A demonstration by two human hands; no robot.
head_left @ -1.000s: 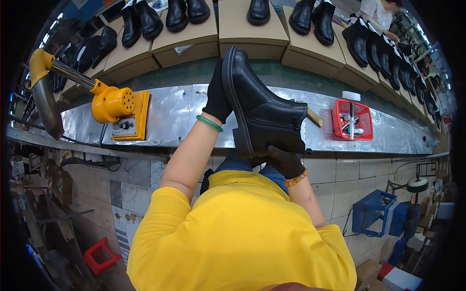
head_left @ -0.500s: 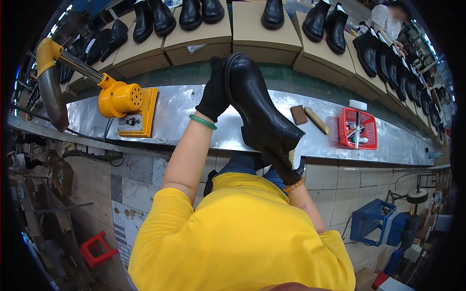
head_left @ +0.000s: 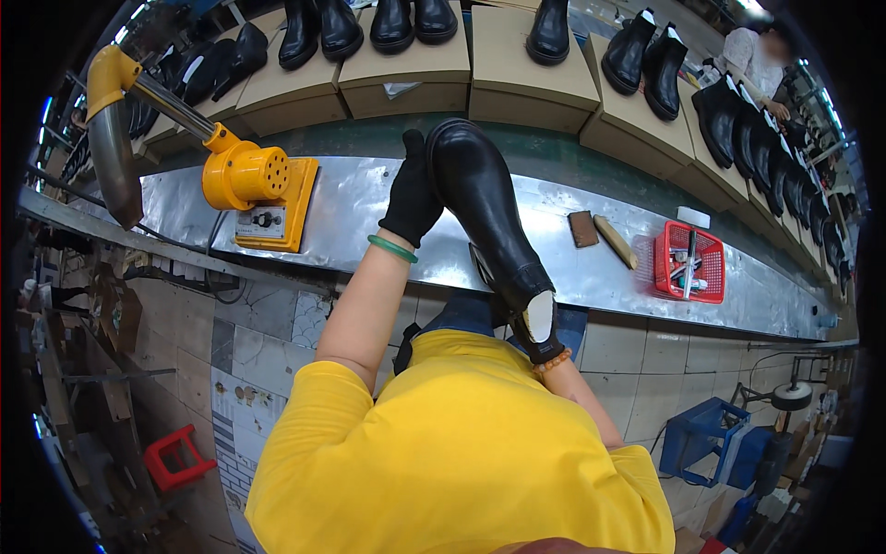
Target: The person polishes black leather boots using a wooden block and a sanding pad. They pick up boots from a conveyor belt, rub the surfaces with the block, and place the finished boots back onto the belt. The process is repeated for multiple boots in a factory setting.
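Boot: black ankle boot (head_left: 489, 217), glossy, held up in the air over the near edge of the metal bench (head_left: 369, 203), toe pointing away toward the far side, shaft and heel pulled in close to the person's chest.
Left hand: left hand (head_left: 413, 198) in a black glove, palm flat against the left side of the toe, fingers stretched upward along the leather, not curled round it; a green bangle (head_left: 392, 248) sits on the wrist.
Right hand: right hand (head_left: 537, 334) also gloved in black, down at the boot's opening by the heel; it has hold of the shaft, though how far the fingers close cannot be made out. A string of orange beads (head_left: 554, 361) circles that wrist.
Bench, left end: yellow blower (head_left: 247, 175) on a yellow base, its pipe running off toward the left corner.
Bench, right part: a brown block (head_left: 582, 228) and a tan brush (head_left: 615, 241) lie just beside each other; nearer the right end stands a red basket (head_left: 690, 262).
Behind the bench: cardboard boxes (head_left: 526, 65) in a row with more black boots (head_left: 392, 23) standing on them.
Floor: red stool (head_left: 177, 456) at lower left, blue crate (head_left: 703, 434) at lower right.
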